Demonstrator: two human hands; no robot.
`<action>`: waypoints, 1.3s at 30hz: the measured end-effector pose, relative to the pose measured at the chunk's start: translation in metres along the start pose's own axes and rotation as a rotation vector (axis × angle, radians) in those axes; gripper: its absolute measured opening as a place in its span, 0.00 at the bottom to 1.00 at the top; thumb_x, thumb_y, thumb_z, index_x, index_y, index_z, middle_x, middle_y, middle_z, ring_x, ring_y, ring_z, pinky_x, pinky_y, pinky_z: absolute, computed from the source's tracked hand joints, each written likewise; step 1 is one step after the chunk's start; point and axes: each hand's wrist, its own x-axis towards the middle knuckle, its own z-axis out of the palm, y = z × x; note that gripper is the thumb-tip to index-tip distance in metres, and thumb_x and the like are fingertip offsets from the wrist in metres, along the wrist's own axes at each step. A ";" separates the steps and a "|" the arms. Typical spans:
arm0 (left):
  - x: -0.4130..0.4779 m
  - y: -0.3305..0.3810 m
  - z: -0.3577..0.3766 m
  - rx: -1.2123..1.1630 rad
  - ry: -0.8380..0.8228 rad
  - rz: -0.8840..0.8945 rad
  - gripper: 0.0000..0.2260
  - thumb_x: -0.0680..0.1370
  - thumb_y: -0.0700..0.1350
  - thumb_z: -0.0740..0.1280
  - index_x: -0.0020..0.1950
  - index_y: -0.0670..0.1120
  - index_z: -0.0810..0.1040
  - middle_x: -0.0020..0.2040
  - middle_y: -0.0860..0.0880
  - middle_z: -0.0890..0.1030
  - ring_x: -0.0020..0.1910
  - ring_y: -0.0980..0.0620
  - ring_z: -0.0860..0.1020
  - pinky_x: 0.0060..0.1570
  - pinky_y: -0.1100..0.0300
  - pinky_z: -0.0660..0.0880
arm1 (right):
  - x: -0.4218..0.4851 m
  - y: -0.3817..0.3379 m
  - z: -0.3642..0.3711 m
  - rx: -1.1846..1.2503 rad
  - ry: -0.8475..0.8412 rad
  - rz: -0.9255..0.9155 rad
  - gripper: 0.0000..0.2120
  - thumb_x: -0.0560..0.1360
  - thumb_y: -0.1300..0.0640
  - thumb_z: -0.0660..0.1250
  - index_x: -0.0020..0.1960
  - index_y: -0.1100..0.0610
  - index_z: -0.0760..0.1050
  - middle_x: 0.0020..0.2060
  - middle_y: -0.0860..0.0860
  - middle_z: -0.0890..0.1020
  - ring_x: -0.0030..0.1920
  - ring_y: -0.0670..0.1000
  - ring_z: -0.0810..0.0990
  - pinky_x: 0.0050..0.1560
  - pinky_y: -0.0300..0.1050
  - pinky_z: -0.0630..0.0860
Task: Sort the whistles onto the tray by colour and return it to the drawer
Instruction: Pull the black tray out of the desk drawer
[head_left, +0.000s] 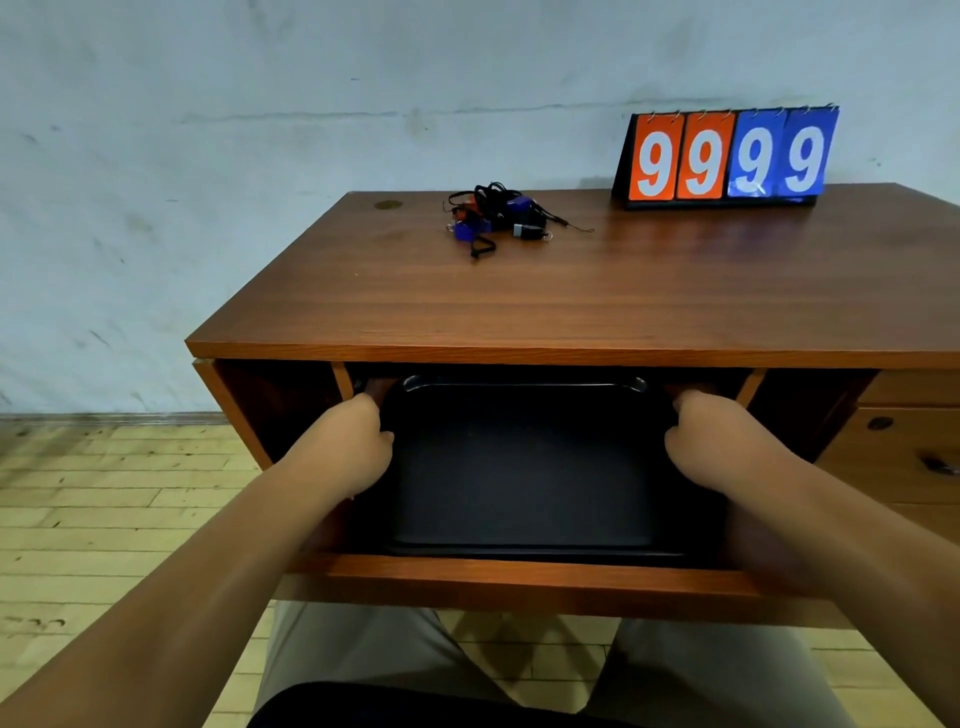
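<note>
black tray (524, 467), empty, in drawer (519, 579)

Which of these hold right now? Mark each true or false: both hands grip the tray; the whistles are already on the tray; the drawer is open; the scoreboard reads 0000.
1. Both hands grip the tray. True: left hand and right hand hold the black tray's side edges.
2. The whistles are on the tray. False: the whistles lie heaped on the desk top.
3. The drawer is open. True: the drawer is pulled out.
4. The scoreboard reads 0000. False: the scoreboard shows 9999.
</note>
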 end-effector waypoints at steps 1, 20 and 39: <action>-0.001 -0.001 -0.001 -0.030 0.011 0.002 0.13 0.86 0.46 0.66 0.67 0.41 0.75 0.45 0.44 0.81 0.41 0.47 0.82 0.38 0.55 0.79 | -0.002 -0.001 -0.002 0.004 -0.002 0.000 0.08 0.82 0.64 0.63 0.59 0.64 0.77 0.43 0.56 0.81 0.39 0.53 0.79 0.34 0.44 0.75; -0.052 0.007 -0.117 -0.059 0.061 -0.035 0.09 0.83 0.44 0.69 0.45 0.46 0.85 0.43 0.44 0.86 0.44 0.46 0.83 0.43 0.53 0.79 | -0.048 -0.008 -0.076 0.167 -0.129 -0.074 0.18 0.82 0.58 0.65 0.63 0.72 0.79 0.56 0.69 0.84 0.43 0.67 0.83 0.39 0.46 0.71; 0.064 0.021 -0.099 -0.074 0.162 0.056 0.10 0.83 0.46 0.67 0.50 0.40 0.84 0.45 0.40 0.86 0.44 0.42 0.84 0.51 0.46 0.82 | 0.061 -0.043 -0.094 0.166 0.091 -0.090 0.10 0.77 0.64 0.64 0.46 0.66 0.83 0.42 0.65 0.86 0.43 0.65 0.85 0.34 0.46 0.75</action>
